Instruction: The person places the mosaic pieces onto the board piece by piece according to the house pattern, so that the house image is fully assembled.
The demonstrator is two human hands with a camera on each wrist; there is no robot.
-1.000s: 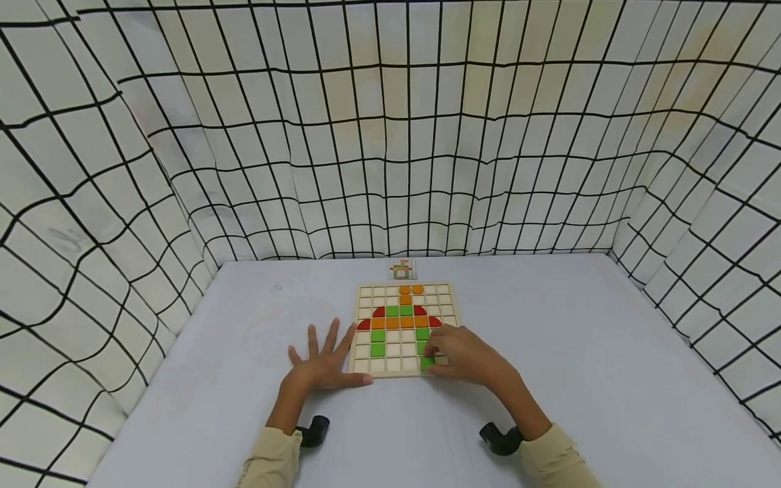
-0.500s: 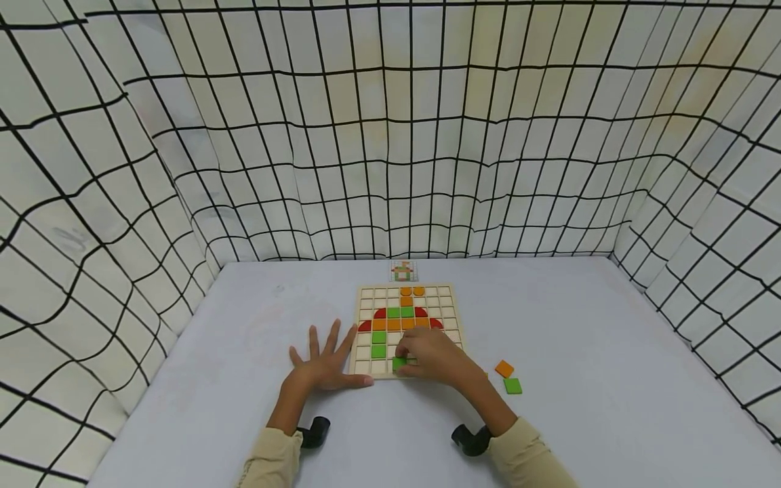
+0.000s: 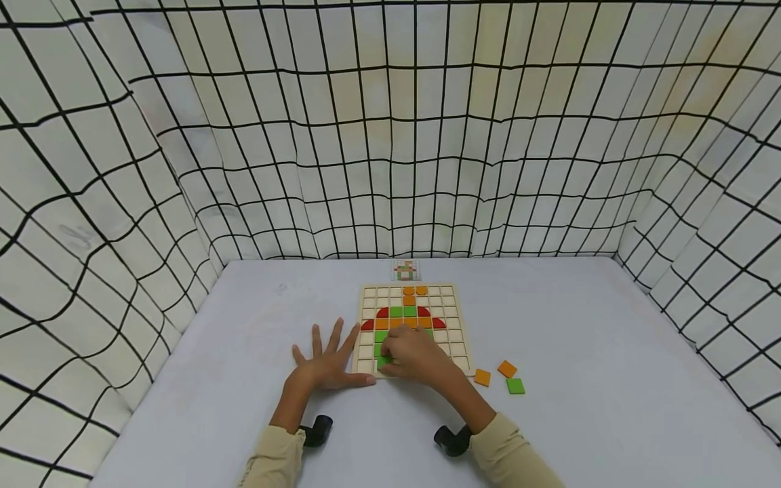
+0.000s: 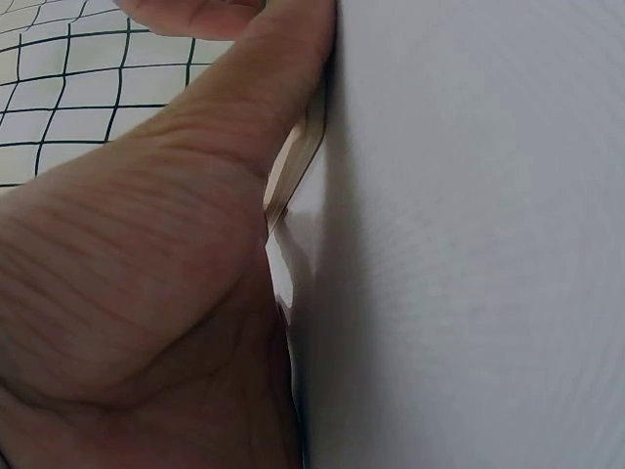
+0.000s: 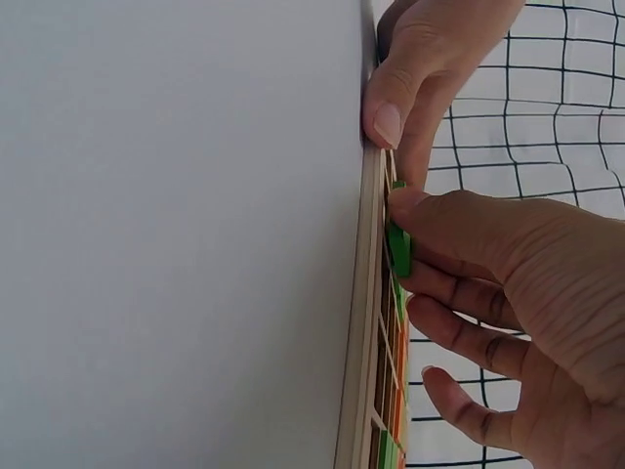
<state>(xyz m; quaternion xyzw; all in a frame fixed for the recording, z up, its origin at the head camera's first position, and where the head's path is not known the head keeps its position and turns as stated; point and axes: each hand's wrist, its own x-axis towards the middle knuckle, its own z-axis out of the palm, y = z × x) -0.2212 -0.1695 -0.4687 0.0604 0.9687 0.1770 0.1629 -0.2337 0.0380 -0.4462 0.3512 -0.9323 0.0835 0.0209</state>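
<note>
My right hand [image 3: 415,354] pinches a green square tile [image 5: 398,239] between thumb and fingers at the lower left of a wooden grid board [image 3: 451,335]. In the right wrist view the tile stands tilted over the board's near edge. My left hand [image 3: 328,366] lies spread on the table along the board's left side, its thumb at the near left corner. Red rounded tiles [image 3: 438,324], orange square tiles [image 3: 382,324], green tiles [image 3: 396,312] and two orange round tiles [image 3: 422,291] sit in the grid. My right hand hides part of the lower grid.
To the right of the board, two orange squares [image 3: 482,377] and a green square [image 3: 515,385] lie loose on the white table [image 3: 549,318]. A small pattern card [image 3: 405,270] lies behind the board. Black netting [image 3: 415,163] over white sheets surrounds the table.
My right hand has moved left across the near part of the board, with a green tile at its fingertips. Loose tiles at the right have come into sight. The left hand stays put.
</note>
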